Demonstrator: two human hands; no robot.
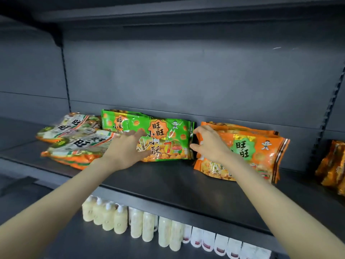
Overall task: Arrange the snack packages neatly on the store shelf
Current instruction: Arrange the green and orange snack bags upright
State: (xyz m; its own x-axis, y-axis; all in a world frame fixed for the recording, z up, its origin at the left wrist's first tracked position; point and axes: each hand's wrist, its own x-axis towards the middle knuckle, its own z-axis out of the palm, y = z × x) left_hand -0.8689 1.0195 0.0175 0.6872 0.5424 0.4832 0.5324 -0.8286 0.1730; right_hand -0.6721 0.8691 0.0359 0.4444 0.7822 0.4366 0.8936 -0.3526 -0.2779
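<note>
Two bare hands reach onto the dark grey metal shelf (168,182): the left hand (128,148) at about 9 o'clock of the frame's centre, the right hand (209,144) at about 3 o'clock.

Two green foil snack bags (164,139) stand between them, one behind the other.

At 9 o'clock lie two white-and-orange snack bags (78,146).

At 3 o'clock, at least two orange foil snack bags (261,152) are stacked; the exact count is unclear.

At 6 o'clock below, roughly eight pale yellow plastic bottles (119,219) stand.
</note>
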